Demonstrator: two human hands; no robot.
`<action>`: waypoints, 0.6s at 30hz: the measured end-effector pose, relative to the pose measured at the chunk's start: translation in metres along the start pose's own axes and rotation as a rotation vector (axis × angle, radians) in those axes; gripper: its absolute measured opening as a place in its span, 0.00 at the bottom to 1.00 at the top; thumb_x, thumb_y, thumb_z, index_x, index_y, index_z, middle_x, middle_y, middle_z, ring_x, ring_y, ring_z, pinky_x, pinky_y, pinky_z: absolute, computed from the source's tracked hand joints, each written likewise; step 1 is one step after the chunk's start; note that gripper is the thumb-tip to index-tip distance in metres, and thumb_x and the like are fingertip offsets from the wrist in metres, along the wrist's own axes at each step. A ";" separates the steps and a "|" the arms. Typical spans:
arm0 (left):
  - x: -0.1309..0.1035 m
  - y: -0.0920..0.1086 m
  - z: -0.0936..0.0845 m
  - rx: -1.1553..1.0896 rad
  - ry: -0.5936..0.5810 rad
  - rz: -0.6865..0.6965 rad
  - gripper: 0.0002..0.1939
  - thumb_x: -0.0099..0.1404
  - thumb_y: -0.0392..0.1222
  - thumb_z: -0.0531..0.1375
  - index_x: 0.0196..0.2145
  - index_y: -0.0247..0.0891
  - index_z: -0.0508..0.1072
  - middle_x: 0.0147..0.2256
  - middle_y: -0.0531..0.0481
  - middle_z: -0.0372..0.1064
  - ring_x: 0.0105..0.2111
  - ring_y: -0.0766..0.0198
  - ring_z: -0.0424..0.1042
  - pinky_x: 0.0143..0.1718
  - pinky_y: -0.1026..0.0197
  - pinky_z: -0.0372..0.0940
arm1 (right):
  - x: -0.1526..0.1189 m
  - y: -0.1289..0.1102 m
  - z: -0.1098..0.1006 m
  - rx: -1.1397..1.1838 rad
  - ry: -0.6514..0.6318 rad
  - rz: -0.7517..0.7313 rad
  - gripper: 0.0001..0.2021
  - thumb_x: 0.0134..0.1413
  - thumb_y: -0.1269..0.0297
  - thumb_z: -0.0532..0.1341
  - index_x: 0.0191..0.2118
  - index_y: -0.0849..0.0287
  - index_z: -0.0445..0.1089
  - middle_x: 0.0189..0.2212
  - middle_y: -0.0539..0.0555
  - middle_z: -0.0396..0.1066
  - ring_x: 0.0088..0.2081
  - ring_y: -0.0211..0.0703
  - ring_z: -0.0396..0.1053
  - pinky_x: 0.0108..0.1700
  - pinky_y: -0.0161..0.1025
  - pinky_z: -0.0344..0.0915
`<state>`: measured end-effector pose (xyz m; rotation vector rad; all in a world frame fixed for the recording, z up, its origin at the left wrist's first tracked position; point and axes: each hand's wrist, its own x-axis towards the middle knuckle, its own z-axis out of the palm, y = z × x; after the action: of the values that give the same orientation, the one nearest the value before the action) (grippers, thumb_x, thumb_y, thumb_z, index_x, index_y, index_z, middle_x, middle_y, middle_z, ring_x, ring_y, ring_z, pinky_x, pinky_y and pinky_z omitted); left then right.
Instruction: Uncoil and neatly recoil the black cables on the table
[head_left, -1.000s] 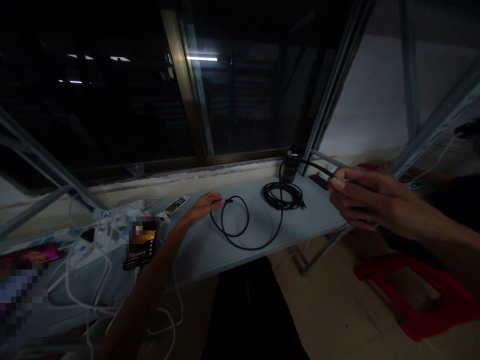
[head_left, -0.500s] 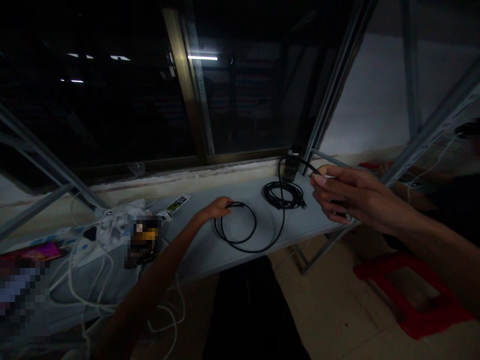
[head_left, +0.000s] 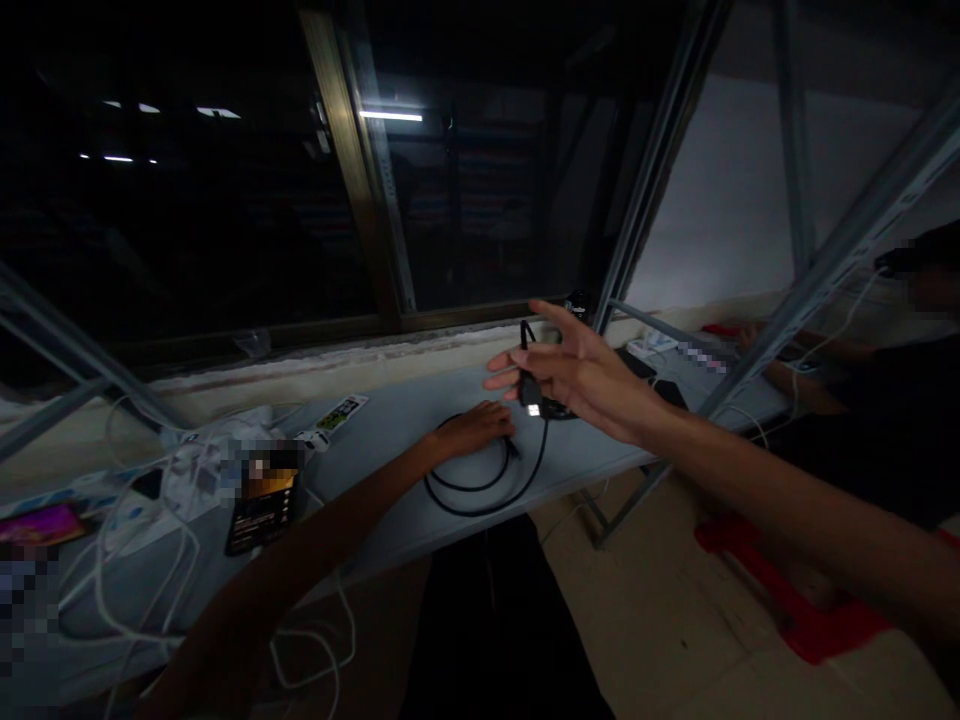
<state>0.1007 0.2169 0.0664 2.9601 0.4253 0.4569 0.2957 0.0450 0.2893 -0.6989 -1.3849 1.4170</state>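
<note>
A black USB cable [head_left: 517,497] lies in a loose loop on the grey table. My left hand [head_left: 476,428] rests at the upper right of this loop, its fingers curled down on the cable. Above the table, my right hand [head_left: 589,375] holds the cable's end between thumb and fingers, with the index finger stretched out. The black USB plug [head_left: 532,395] hangs below the right fingers, its metal tip facing me. Behind that hand, another black coil [head_left: 559,410] is mostly hidden.
On the left are a lit phone [head_left: 262,510], tangled white cables [head_left: 101,570] and a second phone [head_left: 41,523]. A dark container [head_left: 576,303] stands by the window. Metal posts frame the table [head_left: 382,480]. At right sit another person [head_left: 892,400] and a red stool [head_left: 817,620].
My right hand has swung left with the cable end, close to my left hand, and the plug now shows. My left hand has shifted right across the loop. The view has turned slightly right.
</note>
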 end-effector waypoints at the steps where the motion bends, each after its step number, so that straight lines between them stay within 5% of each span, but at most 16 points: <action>1: -0.002 0.008 0.000 0.020 -0.026 0.040 0.21 0.70 0.22 0.59 0.52 0.42 0.82 0.54 0.42 0.76 0.56 0.52 0.73 0.63 0.52 0.66 | 0.011 0.007 0.002 0.009 -0.004 0.001 0.34 0.69 0.66 0.73 0.72 0.50 0.59 0.51 0.57 0.81 0.51 0.52 0.84 0.53 0.48 0.83; 5: -0.014 0.035 -0.005 0.010 -0.098 0.066 0.25 0.66 0.20 0.61 0.54 0.41 0.81 0.56 0.41 0.74 0.60 0.48 0.70 0.67 0.48 0.63 | 0.059 0.040 0.010 0.028 -0.047 0.071 0.12 0.75 0.64 0.68 0.58 0.58 0.69 0.54 0.63 0.81 0.53 0.52 0.83 0.55 0.47 0.83; 9: -0.023 0.056 -0.006 -0.141 -0.181 0.007 0.25 0.64 0.19 0.58 0.51 0.41 0.83 0.54 0.43 0.75 0.57 0.52 0.73 0.65 0.52 0.66 | 0.106 0.078 0.011 -0.062 -0.034 0.102 0.13 0.72 0.72 0.64 0.57 0.59 0.66 0.55 0.62 0.81 0.50 0.50 0.84 0.47 0.46 0.85; 14: -0.045 0.078 -0.018 -0.303 -0.201 -0.016 0.16 0.76 0.25 0.54 0.43 0.39 0.80 0.47 0.43 0.78 0.52 0.55 0.77 0.62 0.55 0.68 | 0.148 0.110 -0.017 -0.706 -0.027 0.117 0.03 0.76 0.70 0.62 0.50 0.63 0.73 0.42 0.60 0.83 0.30 0.44 0.81 0.27 0.33 0.74; 16: -0.061 0.089 -0.026 -0.334 -0.159 -0.095 0.13 0.83 0.35 0.53 0.44 0.39 0.78 0.46 0.43 0.78 0.51 0.55 0.78 0.60 0.56 0.69 | 0.156 0.115 -0.034 -1.043 -0.037 0.147 0.11 0.81 0.65 0.61 0.44 0.65 0.77 0.36 0.59 0.82 0.26 0.40 0.78 0.31 0.33 0.74; 18: -0.078 0.102 -0.031 -0.315 -0.119 -0.200 0.13 0.85 0.51 0.59 0.48 0.40 0.77 0.48 0.43 0.77 0.50 0.53 0.78 0.57 0.55 0.70 | 0.161 0.117 -0.051 -1.310 -0.015 0.206 0.16 0.82 0.61 0.62 0.42 0.66 0.79 0.36 0.60 0.82 0.34 0.44 0.81 0.42 0.34 0.76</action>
<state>0.0454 0.0988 0.0903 2.5924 0.5703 0.2920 0.2581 0.2284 0.2056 -1.6610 -2.2402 0.4667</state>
